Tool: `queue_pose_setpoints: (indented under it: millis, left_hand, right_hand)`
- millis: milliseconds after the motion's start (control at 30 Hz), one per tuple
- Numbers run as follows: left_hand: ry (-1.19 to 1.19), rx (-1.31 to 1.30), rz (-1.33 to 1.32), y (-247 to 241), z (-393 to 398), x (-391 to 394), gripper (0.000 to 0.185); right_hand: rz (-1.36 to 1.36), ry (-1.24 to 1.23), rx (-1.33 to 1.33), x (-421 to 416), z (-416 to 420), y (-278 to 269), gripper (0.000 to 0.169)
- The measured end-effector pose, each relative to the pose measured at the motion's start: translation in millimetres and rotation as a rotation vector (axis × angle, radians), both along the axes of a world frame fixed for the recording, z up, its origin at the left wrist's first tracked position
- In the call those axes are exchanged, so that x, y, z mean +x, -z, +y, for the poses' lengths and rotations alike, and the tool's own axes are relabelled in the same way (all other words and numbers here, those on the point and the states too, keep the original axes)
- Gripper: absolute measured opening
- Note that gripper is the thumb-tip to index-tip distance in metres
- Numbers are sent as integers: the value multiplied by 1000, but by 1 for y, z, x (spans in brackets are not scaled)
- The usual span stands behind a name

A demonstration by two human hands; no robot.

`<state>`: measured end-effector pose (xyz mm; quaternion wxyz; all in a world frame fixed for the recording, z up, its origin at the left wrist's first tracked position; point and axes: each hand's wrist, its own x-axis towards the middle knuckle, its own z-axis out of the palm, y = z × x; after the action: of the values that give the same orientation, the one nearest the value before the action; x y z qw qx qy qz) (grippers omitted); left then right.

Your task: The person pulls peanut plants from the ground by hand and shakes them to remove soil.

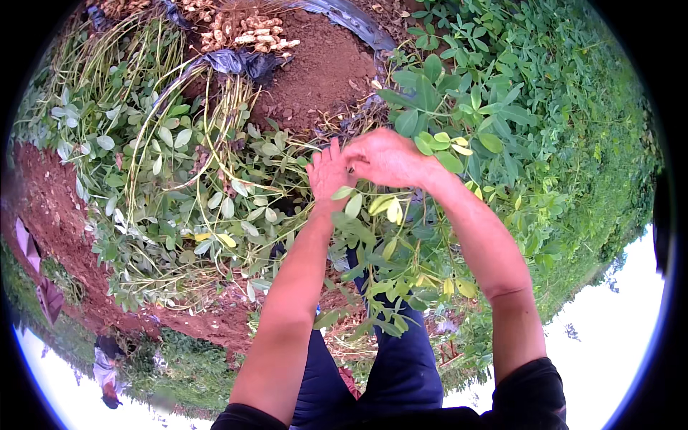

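Note:
Both of my hands meet low among leafy peanut plants. My left hand (329,173) has its fingers spread, with the back of the hand up, over the tangle of stems. Right against it, my right hand (382,157) is bent at the wrist with curled fingers; what lies inside them is hidden. Green and yellowing leaves of a peanut plant (389,301) rise between my forearms, partly in front of my legs. Rooted peanut plants (424,94) stand just beyond my right hand. Pulled peanut plants (177,137) lie to the left of my left hand.
Peanut pods (258,35) on pulled plants lie at the top, beside torn black plastic film (242,62). Bare reddish soil (322,70) lies beyond my hands. More plastic mulch (349,19) curves along the bed. Another person (107,368) is far off at lower left.

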<state>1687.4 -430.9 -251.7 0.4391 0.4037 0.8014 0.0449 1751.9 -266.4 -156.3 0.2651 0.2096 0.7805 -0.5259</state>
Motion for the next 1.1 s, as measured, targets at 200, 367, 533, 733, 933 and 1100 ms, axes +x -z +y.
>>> queue_pose_setpoints:
  millis: [200, 367, 533, 733, 933, 1100]
  left_hand:
    - [132, 198, 128, 4, -6, -4, 72]
    - [210, 281, 172, 14, -14, -9, 78]
    - [47, 273, 21, 15, -14, -9, 99]
    - [99, 11, 109, 0, -9, -19, 97]
    - [204, 116, 130, -1, -14, -16, 60]
    - [-68, 204, -17, 10, -24, -30, 95]
  right_hand:
    - [376, 287, 618, -12, 83, 152, 14]
    - [155, -35, 861, 59, 107, 206, 15]
    - [-119, -134, 835, 106, 105, 199, 28]
    - [-116, 129, 306, 160, 101, 185, 42]
    - [-782, 115, 62, 195, 28, 119, 68]
    - [-646, 558, -277, 179, -47, 101, 88]
